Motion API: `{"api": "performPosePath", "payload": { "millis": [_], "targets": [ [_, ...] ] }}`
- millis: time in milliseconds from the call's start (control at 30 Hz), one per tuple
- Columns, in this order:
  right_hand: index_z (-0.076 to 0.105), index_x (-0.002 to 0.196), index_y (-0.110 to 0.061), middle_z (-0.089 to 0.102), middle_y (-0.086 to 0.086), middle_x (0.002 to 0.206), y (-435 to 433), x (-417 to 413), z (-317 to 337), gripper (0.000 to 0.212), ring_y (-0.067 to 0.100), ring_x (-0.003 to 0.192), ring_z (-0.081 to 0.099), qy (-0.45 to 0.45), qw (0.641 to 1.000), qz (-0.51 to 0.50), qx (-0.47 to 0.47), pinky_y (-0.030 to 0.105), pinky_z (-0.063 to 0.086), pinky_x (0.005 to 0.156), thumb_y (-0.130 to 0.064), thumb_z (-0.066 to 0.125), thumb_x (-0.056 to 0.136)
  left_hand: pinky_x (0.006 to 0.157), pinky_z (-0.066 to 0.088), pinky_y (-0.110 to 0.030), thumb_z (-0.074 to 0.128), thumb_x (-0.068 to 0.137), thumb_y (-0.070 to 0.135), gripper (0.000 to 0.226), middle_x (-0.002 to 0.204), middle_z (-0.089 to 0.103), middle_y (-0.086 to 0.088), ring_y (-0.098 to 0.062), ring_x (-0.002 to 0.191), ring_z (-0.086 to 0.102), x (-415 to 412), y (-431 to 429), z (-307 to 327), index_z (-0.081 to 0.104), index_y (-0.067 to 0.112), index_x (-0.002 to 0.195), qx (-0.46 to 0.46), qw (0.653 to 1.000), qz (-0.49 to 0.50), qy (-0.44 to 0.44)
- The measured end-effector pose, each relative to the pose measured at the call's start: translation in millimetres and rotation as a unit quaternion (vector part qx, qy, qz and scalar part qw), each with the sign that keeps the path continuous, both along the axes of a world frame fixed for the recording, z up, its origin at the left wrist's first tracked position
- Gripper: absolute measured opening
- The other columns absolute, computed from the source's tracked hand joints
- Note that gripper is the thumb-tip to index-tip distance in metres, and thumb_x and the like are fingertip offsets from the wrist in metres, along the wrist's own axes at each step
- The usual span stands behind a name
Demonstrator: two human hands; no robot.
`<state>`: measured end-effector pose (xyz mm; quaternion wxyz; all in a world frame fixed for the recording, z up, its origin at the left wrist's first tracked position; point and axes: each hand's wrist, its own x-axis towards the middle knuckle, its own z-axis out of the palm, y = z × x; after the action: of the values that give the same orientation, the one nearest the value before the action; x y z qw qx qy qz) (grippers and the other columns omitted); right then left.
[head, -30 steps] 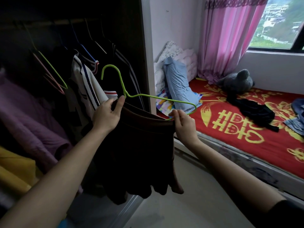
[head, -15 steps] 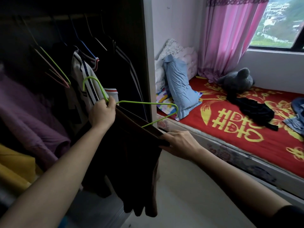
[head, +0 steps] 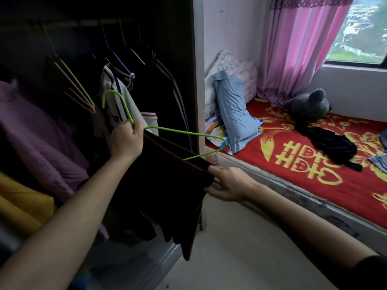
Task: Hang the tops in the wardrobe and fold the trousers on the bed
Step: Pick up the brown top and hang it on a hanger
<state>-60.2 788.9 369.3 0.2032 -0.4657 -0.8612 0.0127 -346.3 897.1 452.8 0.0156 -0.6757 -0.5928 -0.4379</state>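
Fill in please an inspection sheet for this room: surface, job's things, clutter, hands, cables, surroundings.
Surface: bed, red patterned cover.
Job's things: dark garment on green hanger, not yet on wardrobe rail; black clothes lying on bed.
Clutter: blue pillow, grey plush toy.
Hands: left hand grips hanger's neck; right hand pinches garment's edge.
Cables: nothing seen.
Surroundings: pink curtain, window.

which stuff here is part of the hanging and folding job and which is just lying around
Job: green hanger, dark top, left hand, right hand, wardrobe, black clothes on the bed.
Lying about: grey plush toy, blue pillow, pink curtain.
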Motion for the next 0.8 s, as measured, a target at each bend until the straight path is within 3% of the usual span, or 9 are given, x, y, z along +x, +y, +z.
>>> {"api": "performPosePath", "payload": {
  "millis": [67,167,267,367,433,500,567,667,800],
  "targets": [
    [0.055,0.102,-0.021,0.064,-0.007,0.089,4.2,19.8,0.8,0.028,0.019,0.077,0.063,0.04,0.999,-0.027,0.023,0.032,0.047,0.061,-0.045,0.061,0.089,0.057,0.028,-0.035,0.037,0.104,0.026,0.049,0.058,0.043,-0.007,-0.029,0.056,0.043,-15.3,3.1,-5.5,0.042,0.007,0.059,0.004,0.999,-0.022,0.038],
    [0.062,0.103,-0.023,0.052,-0.019,0.079,9.0,28.2,3.8,0.025,0.004,0.063,0.05,0.056,0.997,-0.022,0.056,0.019,0.034,0.056,-0.045,0.062,0.09,0.063,0.035,-0.04,0.038,0.103,0.023,0.043,0.069,0.053,-0.018,-0.037,0.071,0.054,-24.6,1.8,-15.9,0.043,0.007,0.064,0.01,0.993,-0.039,0.108],
    [0.063,0.107,-0.021,0.054,-0.017,0.082,12.0,20.5,11.2,0.03,0.0,0.066,0.047,0.056,0.996,-0.009,0.063,0.014,0.034,0.057,-0.048,0.056,0.094,0.067,0.037,-0.04,0.041,0.103,0.022,0.041,0.069,0.046,-0.009,-0.038,0.078,0.054,-21.3,-4.4,-19.1,0.044,0.009,0.065,0.013,0.986,-0.067,0.154],
    [0.058,0.112,-0.021,0.066,-0.005,0.088,16.9,-0.9,24.1,0.04,0.009,0.071,0.06,0.043,0.996,-0.01,0.073,0.028,0.048,0.061,-0.055,0.041,0.1,0.067,0.037,-0.037,0.032,0.105,0.043,0.052,0.076,0.046,0.0,-0.031,0.084,0.054,-7.0,-12.4,-21.7,0.057,0.006,0.077,-0.018,0.976,-0.114,0.182],
    [0.053,0.121,-0.027,0.068,-0.001,0.086,23.8,-17.2,35.9,0.043,0.016,0.069,0.064,0.024,0.997,-0.029,0.07,0.037,0.051,0.061,-0.059,0.034,0.101,0.064,0.034,-0.034,0.027,0.1,0.06,0.058,0.074,0.046,0.003,-0.022,0.078,0.05,5.7,-18.9,-19.2,0.054,0.014,0.076,-0.035,0.971,-0.147,0.185],
    [0.054,0.129,-0.033,0.07,-0.003,0.091,31.8,-26.4,47.0,0.042,0.017,0.072,0.065,-0.001,0.996,-0.038,0.077,0.035,0.049,0.059,-0.058,0.033,0.102,0.06,0.036,-0.035,0.034,0.093,0.068,0.055,0.072,0.046,0.004,-0.018,0.071,0.049,16.2,-22.4,-14.2,0.047,0.019,0.073,-0.067,0.968,-0.176,0.168],
    [0.065,0.12,-0.03,0.066,-0.005,0.094,38.5,-25.4,54.9,0.038,0.018,0.077,0.064,-0.031,0.995,-0.035,0.089,0.031,0.04,0.057,-0.052,0.039,0.103,0.061,0.041,-0.037,0.053,0.085,0.068,0.05,0.072,0.05,0.001,-0.018,0.069,0.052,19.3,-21.4,-8.7,0.049,0.019,0.073,-0.124,0.962,-0.208,0.125],
    [0.069,0.109,-0.021,0.055,-0.001,0.096,43.7,-14.8,56.7,0.038,0.019,0.073,0.057,-0.079,0.993,-0.056,0.071,0.033,0.039,0.055,-0.047,0.043,0.103,0.069,0.048,-0.03,0.079,0.075,0.046,0.025,0.077,0.067,0.007,-0.007,0.077,0.064,16.0,-19.0,-6.7,0.068,0.025,0.082,-0.215,0.935,-0.276,0.052],
    [0.064,0.11,-0.016,0.049,-0.001,0.101,44.8,6.5,45.2,0.039,0.014,0.069,0.049,-0.105,0.991,-0.085,0.023,0.032,0.035,0.057,-0.044,0.037,0.105,0.083,0.049,-0.019,0.075,0.084,0.022,0.017,0.093,0.074,0.009,-0.001,0.091,0.068,10.2,-17.6,-17.0,0.077,0.025,0.101,-0.244,0.906,-0.342,-0.045]
  ]
}}
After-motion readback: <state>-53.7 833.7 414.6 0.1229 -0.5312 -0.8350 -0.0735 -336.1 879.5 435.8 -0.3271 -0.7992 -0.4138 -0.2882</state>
